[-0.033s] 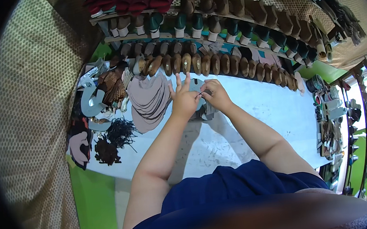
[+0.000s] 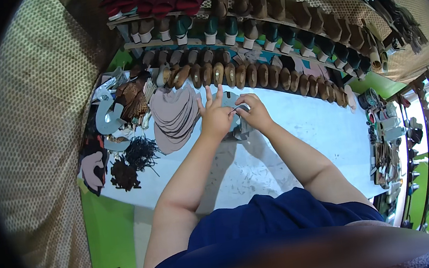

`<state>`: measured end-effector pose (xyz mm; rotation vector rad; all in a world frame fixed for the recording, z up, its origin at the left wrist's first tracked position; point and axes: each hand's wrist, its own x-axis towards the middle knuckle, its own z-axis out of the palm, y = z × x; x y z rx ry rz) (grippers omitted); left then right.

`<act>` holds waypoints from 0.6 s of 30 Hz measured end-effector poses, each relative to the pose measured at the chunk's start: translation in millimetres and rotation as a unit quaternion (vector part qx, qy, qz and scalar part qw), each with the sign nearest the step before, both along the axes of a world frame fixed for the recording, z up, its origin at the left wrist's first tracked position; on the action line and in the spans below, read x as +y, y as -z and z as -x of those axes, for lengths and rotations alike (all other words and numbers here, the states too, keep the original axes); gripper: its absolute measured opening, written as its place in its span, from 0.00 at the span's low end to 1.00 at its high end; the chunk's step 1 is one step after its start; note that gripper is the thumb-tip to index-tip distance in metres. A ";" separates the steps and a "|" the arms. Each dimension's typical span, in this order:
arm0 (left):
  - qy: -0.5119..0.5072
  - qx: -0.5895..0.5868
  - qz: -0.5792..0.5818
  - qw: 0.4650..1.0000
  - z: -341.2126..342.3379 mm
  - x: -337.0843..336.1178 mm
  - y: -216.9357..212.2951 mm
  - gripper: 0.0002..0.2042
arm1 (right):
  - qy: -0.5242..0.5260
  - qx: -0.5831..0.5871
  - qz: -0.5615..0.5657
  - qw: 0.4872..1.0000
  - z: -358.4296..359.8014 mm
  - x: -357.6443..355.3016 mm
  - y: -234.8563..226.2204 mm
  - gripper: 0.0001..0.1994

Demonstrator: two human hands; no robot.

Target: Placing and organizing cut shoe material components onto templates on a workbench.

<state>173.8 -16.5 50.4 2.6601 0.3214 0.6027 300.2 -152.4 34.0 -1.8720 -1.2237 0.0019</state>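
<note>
While pinched: left hand [image 2: 215, 117] and right hand [image 2: 255, 112] grip small grey leather piece [image 2: 234, 102].
Risk: piece slips, since fingertips barely hold.

White worktable [image 2: 298, 141], surface scuffed with dark marks. Behind it, tiered shelves [image 2: 286, 23] carrying rows of shoe lasts [image 2: 250, 73] in brown and teal. Woven tan wall panel [image 2: 33, 125] at left and along top. Green floor [image 2: 110, 227] below the table. Rack [image 2: 421, 134] at right, daylight bright there.
</note>
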 end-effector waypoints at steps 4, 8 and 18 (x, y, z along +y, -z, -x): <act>-0.023 -0.051 0.022 0.998 24.5 -48.6 -36.5 0.07 | -0.006 0.058 0.030 0.998 3.7 -56.9 -5.9 0.09; -0.059 -0.069 0.108 0.990 53.4 -86.3 -50.8 0.09 | -0.048 0.097 0.109 0.988 3.6 -106.3 -3.1 0.10; -0.120 0.018 0.388 0.914 160.1 -130.8 -20.3 0.10 | -0.197 0.372 0.240 0.875 53.4 -170.0 -67.9 0.05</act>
